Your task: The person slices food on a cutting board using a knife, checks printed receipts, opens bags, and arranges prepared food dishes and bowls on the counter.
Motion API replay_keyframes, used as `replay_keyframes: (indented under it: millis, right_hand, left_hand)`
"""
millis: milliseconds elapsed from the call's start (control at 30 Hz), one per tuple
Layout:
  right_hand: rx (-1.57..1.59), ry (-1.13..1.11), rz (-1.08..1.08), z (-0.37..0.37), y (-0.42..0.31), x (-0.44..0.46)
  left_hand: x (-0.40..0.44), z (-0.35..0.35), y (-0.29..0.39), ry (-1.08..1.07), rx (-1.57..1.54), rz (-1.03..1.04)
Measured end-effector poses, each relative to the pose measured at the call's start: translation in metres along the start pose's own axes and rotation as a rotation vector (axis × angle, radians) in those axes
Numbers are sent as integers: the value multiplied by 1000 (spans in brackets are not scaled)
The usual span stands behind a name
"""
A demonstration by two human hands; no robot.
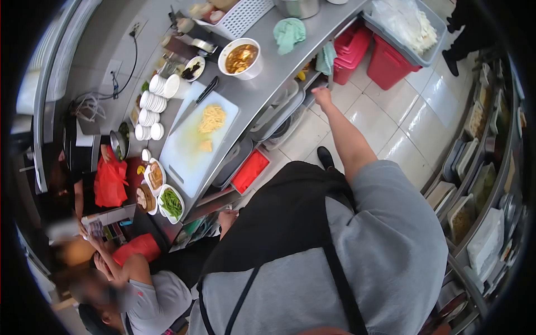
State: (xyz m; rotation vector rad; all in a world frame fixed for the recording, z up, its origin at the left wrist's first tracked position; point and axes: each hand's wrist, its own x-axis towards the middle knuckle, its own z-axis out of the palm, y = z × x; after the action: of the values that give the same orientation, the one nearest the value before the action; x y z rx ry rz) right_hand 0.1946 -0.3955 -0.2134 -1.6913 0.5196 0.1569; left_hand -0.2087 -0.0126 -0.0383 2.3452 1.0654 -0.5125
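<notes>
My right hand (321,96) hangs over the floor beside the steel counter, fingers curled in, with nothing visible in it. At the counter's near edge, my left hand (226,219) is partly hidden by my black apron; its fingers look curled, and what they hold, if anything, cannot be made out. A white cutting board (190,159) lies on the counter. On it are a pile of pale yellow strips (213,118), a small yellow piece (206,146) and a knife with a black handle (209,89). A white tub of reddish-brown soup (242,58) stands beside the board.
Dishes of green beans (171,202) and other food stand near the board's end, by stacked white cups (149,118). A co-worker in grey (159,296) is close at left. Red bins (385,64) stand on the floor; a food-tray shelf (469,162) lines the right.
</notes>
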Motion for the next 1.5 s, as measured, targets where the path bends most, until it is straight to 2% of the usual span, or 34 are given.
replay_keyframes:
  millis: [67,133,233,300,367,400,533,633,733,800,833,900,933,967,1033,1067,1100,1167,1233,1300,1433,1500]
  right_hand:
    - [4,72,24,7,-20,9]
    - [98,178,48,13,-33,22]
    - [297,180,135,15,-40,44]
    - [345,109,190,24,-15,75]
    - [333,39,171,21,-30,67]
    - [397,-65,263,12,-49,51]
    - [281,-137,188,71,22,111]
    - [417,-86,282,84,23,111]
    - [462,-44,238,82,9,107]
    - [621,17,376,64,-26,94]
    - [621,14,372,55,-42,84]
    - [823,-46,459,41,-67,70]
    - [901,-201,467,41,-57,81]
    - [898,-203,451,44,-52,87]
    - [1128,-194,313,46,-48,87]
    - [1170,-141,392,40,-50,84]
    - [1163,-151,378,32,-55,80]
    - [1078,-14,404,14,-67,72]
    - [1055,-45,333,-2,-76,69]
    - [824,47,312,-11,-73,78]
    - [664,248,233,-40,-33,101]
    - [492,432,154,-62,-20,110]
  left_hand:
    - [15,16,-11,114,198,44]
    - [6,16,-4,45,135,58]
    - [-10,7,12,3,135,44]
    - [-13,-7,14,5,147,15]
    - [-15,-16,15,10,165,-13]
    - [-16,-19,16,11,173,-24]
    - [-19,-20,14,3,183,-63]
    - [-23,-21,26,-11,191,-70]
    - [-22,-17,23,-24,195,-76]
    - [-23,-14,25,-28,190,-79]
    - [-23,-13,25,-28,190,-80]
    - [-22,-9,27,-32,183,-79]
    - [-20,-6,30,-34,176,-76]
    - [-20,-3,32,-34,170,-76]
    - [-18,4,34,-39,154,-76]
    - [-17,8,35,-41,145,-76]
    - [-15,13,36,-42,135,-72]
    - [-14,22,44,-43,116,-69]
    - [-12,33,41,-52,94,-60]
    - [-12,47,44,-63,68,-49]
    - [-8,61,46,-67,26,-41]
    - [-4,55,45,-57,15,-51]
